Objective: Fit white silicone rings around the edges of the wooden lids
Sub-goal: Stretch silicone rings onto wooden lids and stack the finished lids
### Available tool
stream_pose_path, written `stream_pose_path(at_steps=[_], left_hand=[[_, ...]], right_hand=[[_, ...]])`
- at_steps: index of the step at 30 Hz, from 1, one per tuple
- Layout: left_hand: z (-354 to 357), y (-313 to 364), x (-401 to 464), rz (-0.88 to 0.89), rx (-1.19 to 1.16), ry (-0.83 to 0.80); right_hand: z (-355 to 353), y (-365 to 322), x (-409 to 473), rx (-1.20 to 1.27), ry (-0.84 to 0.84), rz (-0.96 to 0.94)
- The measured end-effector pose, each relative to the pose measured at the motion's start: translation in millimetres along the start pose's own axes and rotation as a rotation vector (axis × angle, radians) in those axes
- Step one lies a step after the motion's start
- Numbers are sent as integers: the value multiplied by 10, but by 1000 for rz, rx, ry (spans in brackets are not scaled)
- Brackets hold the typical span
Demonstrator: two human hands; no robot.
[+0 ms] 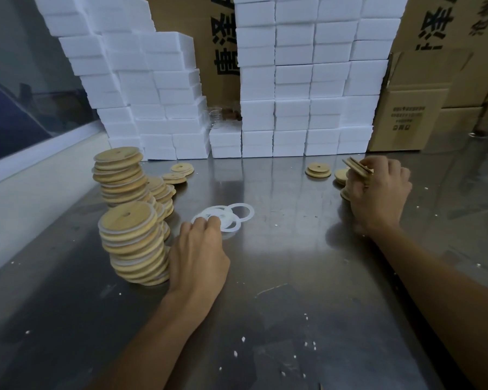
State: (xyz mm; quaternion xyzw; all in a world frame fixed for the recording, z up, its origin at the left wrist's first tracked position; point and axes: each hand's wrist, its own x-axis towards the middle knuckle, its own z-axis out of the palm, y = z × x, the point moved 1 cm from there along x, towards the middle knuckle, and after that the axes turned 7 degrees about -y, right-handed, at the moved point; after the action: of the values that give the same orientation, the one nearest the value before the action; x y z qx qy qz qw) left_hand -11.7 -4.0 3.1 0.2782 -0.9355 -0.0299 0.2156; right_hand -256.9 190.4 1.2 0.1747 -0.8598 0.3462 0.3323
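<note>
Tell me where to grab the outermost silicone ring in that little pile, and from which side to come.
Take the far-right ring by its right arc, coming from the right and above. It lies flat on the steel table, and that arc is bare, while its left side overlaps the other rings under the left hand. Flat and thin, it probably needs a fingertip pinch or a slide to lift its edge.

Ring (pixel 223 218) partly under fingertips (pixel 213 220)

left grip (pixel 200 249) — bare, sleeveless forearm | right grip (pixel 378 190) — same
</note>
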Motion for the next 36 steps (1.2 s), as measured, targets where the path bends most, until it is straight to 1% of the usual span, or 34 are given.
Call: stream_pose_path(at_steps=[3, 8, 12, 16, 18, 21, 24, 27, 31, 34, 36], left_hand=[[-31, 37, -11, 79, -50, 44], [-36, 107, -2, 125, -318, 44], [38, 92, -8, 159, -513, 98], [38, 107, 9, 127, -830, 139], [28, 94, 35, 66, -1006, 112], [-10, 61, 67, -81, -1278, 33], [-36, 40, 73, -160, -1433, -7], [-37, 52, 67, -180, -1445, -9], [-22, 67, 63, -184, -1399, 17], [-22, 86, 50, -182, -1367, 14], [-7, 101, 46, -209, -1371, -59]], right_hand=[[-27, -29, -65, 207, 0, -26], [-75, -154, -184, 334, -23, -58], [-137, -328, -327, 567, -236, 47], [-130, -574, -496, 744, -383, 65], [-140, -694, -551, 804, -477, 90], [-141, -792, -597, 901, -668, 90], [-141, -924, -674, 973, -784, 103], [-110, -1106, -809, 951, -806, -7], [-38, -1226, -947, 859, -708, -178], [-43, -1235, -965, 874, -678, -190], [-55, -1237, -973, 878, -665, -194]])
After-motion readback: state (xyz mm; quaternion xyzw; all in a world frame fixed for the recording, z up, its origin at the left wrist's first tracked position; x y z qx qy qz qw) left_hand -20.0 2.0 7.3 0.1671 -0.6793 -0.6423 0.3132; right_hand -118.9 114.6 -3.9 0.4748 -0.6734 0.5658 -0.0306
